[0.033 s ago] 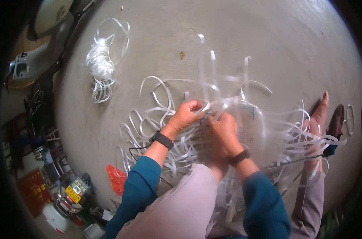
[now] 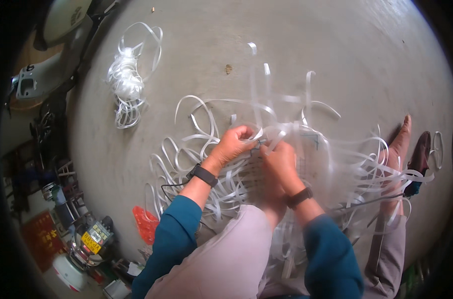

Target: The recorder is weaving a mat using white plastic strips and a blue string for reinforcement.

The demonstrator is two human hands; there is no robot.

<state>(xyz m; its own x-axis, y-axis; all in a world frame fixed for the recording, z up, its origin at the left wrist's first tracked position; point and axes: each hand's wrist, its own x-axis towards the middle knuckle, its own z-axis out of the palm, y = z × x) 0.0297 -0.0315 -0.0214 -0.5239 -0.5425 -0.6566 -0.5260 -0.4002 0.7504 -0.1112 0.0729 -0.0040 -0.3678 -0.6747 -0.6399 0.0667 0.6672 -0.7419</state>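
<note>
My left hand [image 2: 233, 144] has its thumb and forefinger closed on a translucent white strap [image 2: 257, 133], at the upper edge of a partly woven mesh of straps [image 2: 311, 159] with some teal strands. My right hand [image 2: 278, 159] is just right of it, fingers curled and pressed on another strap [image 2: 280, 135] at the same edge. Long loose ends [image 2: 209, 114] loop over the floor to the left and fan out to the right across my outstretched leg. The mesh is hazy and partly hidden by my hands and my bent knee.
A bundle of white strap [image 2: 129, 84] lies on the grey floor [image 2: 196, 45] at upper left. A red plastic bag [image 2: 143, 224] lies lower left, near parked vehicles [image 2: 92, 239] and clutter along the left side. A dark red shoe [image 2: 421, 149] is beside my bare foot [image 2: 401, 137] at right.
</note>
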